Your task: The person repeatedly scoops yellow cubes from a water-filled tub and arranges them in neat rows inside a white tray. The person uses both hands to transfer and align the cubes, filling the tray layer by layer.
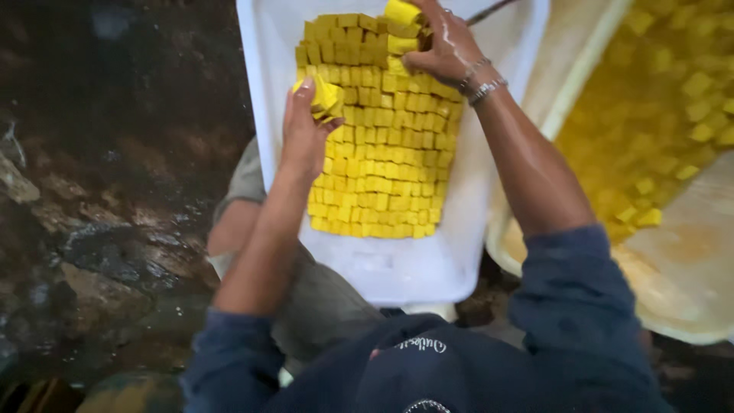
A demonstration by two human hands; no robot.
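Observation:
A white plastic tray (397,268) lies tilted across my lap, packed with several rows of small yellow cubes (386,164). My left hand (304,130) rests on the tray's left side and grips one or two yellow cubes (325,96) between thumb and fingers. My right hand (443,46), with a metal bracelet on the wrist, reaches to the tray's far end and holds yellow cubes (402,27) against the top row. Both sleeves are dark blue and pushed up.
A large pale basin (688,298) at the right holds yellow liquid with several floating yellow cubes (673,115). Dark, wet, rocky ground (99,229) lies at the left. My grey-trousered knee (245,180) sits under the tray.

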